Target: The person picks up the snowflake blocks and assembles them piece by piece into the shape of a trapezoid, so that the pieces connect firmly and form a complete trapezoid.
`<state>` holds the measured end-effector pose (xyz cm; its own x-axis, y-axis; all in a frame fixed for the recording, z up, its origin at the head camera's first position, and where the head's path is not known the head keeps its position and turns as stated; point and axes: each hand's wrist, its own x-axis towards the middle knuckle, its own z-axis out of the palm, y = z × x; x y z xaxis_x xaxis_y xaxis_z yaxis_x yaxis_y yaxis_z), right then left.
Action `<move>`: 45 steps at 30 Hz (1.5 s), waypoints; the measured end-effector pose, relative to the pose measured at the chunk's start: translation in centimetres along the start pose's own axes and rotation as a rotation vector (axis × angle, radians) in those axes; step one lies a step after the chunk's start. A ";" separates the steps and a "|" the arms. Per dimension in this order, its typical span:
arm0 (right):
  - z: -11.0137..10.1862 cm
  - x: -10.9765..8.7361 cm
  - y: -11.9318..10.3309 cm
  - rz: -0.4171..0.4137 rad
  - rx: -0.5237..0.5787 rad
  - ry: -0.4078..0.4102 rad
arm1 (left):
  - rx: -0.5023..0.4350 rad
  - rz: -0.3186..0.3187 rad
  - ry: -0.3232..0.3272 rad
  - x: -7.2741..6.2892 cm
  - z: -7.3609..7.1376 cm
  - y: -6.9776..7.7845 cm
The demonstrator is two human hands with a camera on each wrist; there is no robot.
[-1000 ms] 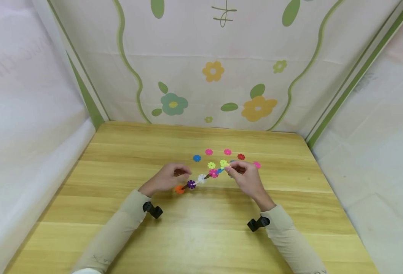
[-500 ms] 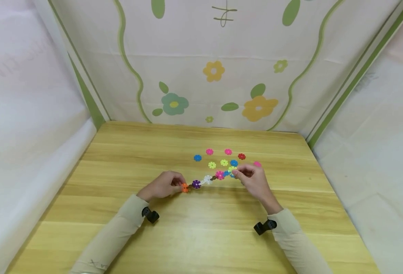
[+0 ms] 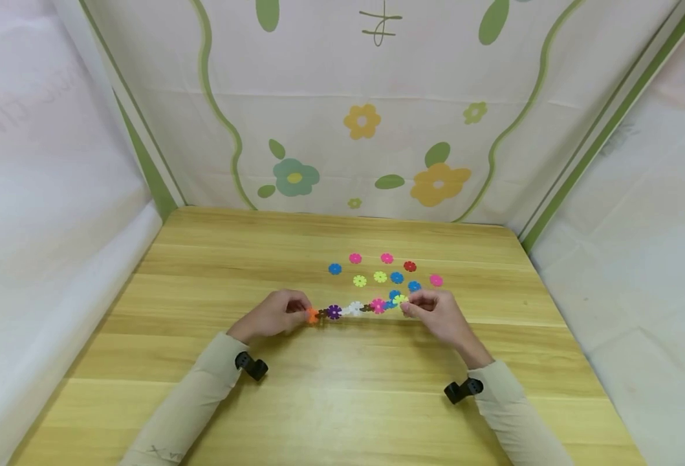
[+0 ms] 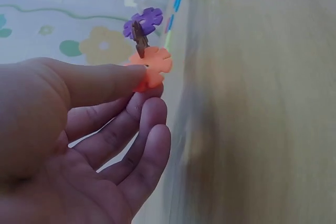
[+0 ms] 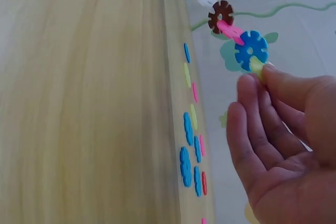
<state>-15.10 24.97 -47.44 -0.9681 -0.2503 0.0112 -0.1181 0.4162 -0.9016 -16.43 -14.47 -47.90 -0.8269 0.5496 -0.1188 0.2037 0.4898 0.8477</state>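
A chain of notched, flower-like discs stretches between a person's two hands, raised above the wooden table and running almost level from side to side in the head view. The left hand pinches the orange disc at one end between thumb and forefinger, its other fingers bent loosely below. The right hand pinches the yellow disc at the opposite end, also with thumb and fingertips, and that disc is mostly hidden by the grip in the right wrist view. From the orange end the chain goes through a brown disc, a purple disc, two white ones, a second brown disc, a pink disc and a blue disc, each slotted into its neighbour at an angle. Beyond the chain, nearer the right hand than the left, loose discs lie flat on the table: two yellow, three pink, several blue and one red disc. Both forearms wear beige sleeves, with a black device at each wrist, and a pale flower-printed cloth hangs behind the table
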 end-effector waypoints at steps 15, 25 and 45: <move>-0.8 -0.1 1.5 -0.033 -0.252 -0.219 | -0.085 -0.030 0.067 0.2 -0.1 -0.7; -3.5 1.7 0.4 -0.056 -0.483 -0.165 | -0.103 -0.041 0.077 0.4 0.0 -0.6; -4.0 4.3 1.6 -0.072 -0.561 -0.269 | -0.122 -0.032 0.056 1.1 0.5 -0.2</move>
<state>-20.34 28.10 -47.12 -0.8725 -0.4758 -0.1111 -0.3499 0.7671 -0.5377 -17.06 -13.64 -48.51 -0.8605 0.4949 -0.1206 0.1142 0.4182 0.9011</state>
